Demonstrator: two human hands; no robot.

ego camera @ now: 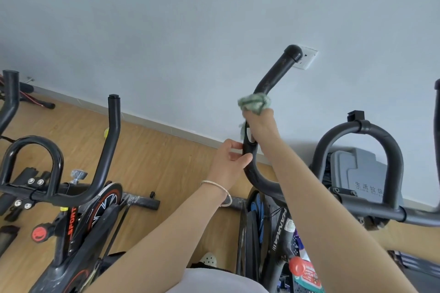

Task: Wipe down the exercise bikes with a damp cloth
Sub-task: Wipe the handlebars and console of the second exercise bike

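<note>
Both hands work one handlebar horn [271, 78]: the right hand [260, 126] clamps the green cloth [254, 102] around it mid-bend, the left hand [228, 162] pinches the bar below, and a loosened clamp could drop the bunched cloth.

Pale green cloth [254, 103], faintly striped. Black handlebar [273, 76]. Black bike frame [71, 216] lettered red-orange; flywheel [104, 207] ringed red. Red knob [40, 233]. Silver bangle [217, 191]. Grey bin [357, 171]. Light wood-grain floor [154, 150]; pale blue-grey wall [190, 19].
</note>
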